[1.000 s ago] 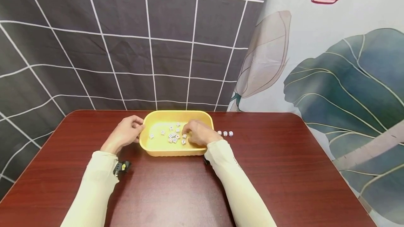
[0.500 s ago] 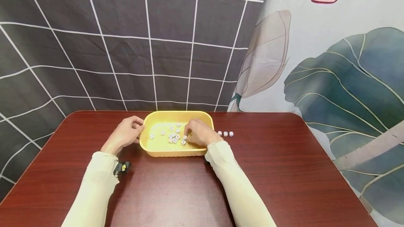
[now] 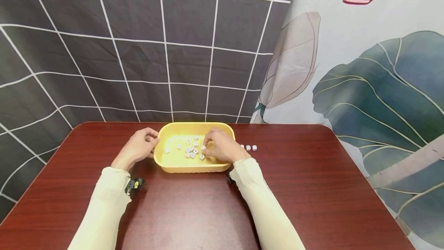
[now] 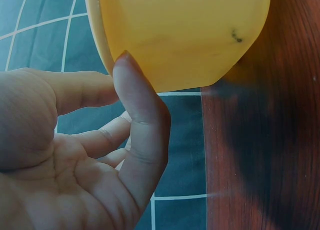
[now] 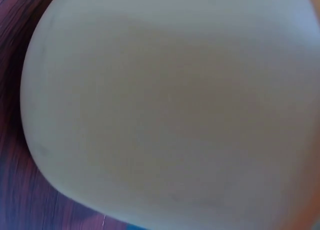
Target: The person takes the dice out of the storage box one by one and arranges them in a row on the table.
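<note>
A yellow plastic tray (image 3: 194, 169) with white dice (image 3: 192, 150) scattered inside stands near the table's back edge. My left hand (image 3: 138, 146) is at its left end. In the left wrist view, the thumb and bent index finger (image 4: 142, 104) pinch the tray's wall (image 4: 185, 44). My right hand (image 3: 222, 146) reaches over the right side into the tray, its fingertips pinching a die (image 3: 203, 147). Another die (image 3: 202, 157) lies just below it. The tray's blurred outer wall (image 5: 165, 109) fills the right wrist view and hides the right fingers.
A short row of dice (image 3: 248, 147) lies on the reddish-brown table (image 3: 295, 188), right of the tray; my right hand partly covers it. Behind the table hang a dark gridded cloth (image 3: 187, 65) and a leaf-patterned curtain (image 3: 381, 80).
The right hand has lifted slightly and shifted a little right. The die at its fingertips has risen from beside the lower die. The left hand and tray stay put.
</note>
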Tool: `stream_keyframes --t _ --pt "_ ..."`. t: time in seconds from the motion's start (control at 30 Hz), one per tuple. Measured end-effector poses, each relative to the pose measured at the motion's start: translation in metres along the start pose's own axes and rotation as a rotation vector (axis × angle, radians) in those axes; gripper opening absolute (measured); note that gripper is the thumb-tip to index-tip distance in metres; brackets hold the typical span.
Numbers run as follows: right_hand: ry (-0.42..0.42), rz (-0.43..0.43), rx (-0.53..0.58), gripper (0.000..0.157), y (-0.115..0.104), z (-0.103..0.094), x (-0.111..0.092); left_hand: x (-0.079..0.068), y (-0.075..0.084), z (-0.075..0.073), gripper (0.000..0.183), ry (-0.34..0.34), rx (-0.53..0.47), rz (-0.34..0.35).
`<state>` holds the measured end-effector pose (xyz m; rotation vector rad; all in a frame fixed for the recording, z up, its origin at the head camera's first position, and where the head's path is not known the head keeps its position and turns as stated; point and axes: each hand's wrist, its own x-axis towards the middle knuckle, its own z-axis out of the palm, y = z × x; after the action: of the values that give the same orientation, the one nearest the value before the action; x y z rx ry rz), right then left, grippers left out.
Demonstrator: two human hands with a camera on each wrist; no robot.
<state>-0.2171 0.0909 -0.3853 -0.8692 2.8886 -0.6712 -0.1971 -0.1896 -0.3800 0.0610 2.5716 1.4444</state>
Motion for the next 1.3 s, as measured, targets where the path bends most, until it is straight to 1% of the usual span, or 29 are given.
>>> stream_keyframes --t 0.13,0.33,0.57,0.83,1.03,1.3 --pt "0.014 -0.005 0.012 0.015 0.003 -0.002 -0.005 0.001 0.001 0.002 0.031 -0.008 -0.008 -0.001" --pt "0.047 -0.016 0.064 0.013 0.007 -0.005 -0.012 0.002 0.003 0.004 0.032 -0.006 -0.011 0.003" --pt "0.053 -0.018 0.064 0.013 0.01 -0.011 -0.018 0.002 0.004 0.006 0.033 -0.009 -0.011 0.001" --pt "0.071 -0.015 0.103 0.011 0.016 -0.016 -0.02 0.004 0.003 0.004 0.032 -0.006 -0.006 0.008" --pt "0.076 0.005 0.14 0.012 0.017 -0.019 -0.022 0.002 0.0 0.001 0.032 -0.011 0.027 0.009" --pt "0.082 0.01 0.128 0.014 0.016 -0.03 -0.026 0.002 -0.001 -0.001 0.032 -0.005 0.038 0.019"
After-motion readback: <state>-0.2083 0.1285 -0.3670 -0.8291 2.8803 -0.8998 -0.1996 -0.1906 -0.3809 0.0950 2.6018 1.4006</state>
